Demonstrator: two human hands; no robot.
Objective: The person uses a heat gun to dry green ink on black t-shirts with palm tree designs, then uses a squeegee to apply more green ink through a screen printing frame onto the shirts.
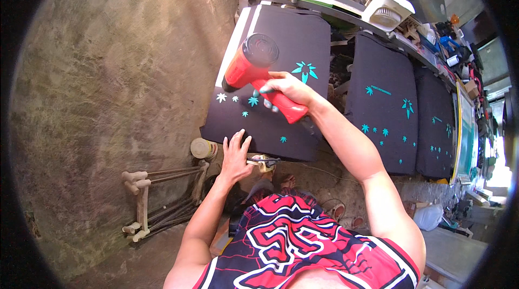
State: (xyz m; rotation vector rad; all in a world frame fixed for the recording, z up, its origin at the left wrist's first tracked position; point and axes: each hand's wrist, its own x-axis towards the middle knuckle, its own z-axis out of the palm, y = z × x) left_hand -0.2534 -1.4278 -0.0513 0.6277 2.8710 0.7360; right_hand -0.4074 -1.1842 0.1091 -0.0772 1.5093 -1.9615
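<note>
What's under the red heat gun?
Black fabric with leaf prints shows around the red heat gun. Whatever lies directly beneath its body and the right hand is covered and can't be seen.

A round can (201, 148) sits near a wooden frame (142, 202).

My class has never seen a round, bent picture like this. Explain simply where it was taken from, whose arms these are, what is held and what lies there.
There is no machine here: the single picture comes from a wide fisheye camera worn on a person's head, looking down. Its lens bends straight edges near the rim. The arms are the wearer's own.

The right hand grips a red tool, shaped like a heat gun, above a dark cloth panel. The left hand is open, fingers at that panel's near edge. Leaf shapes, green and pale, decorate it. Two more dark panels stand to the right.
</note>
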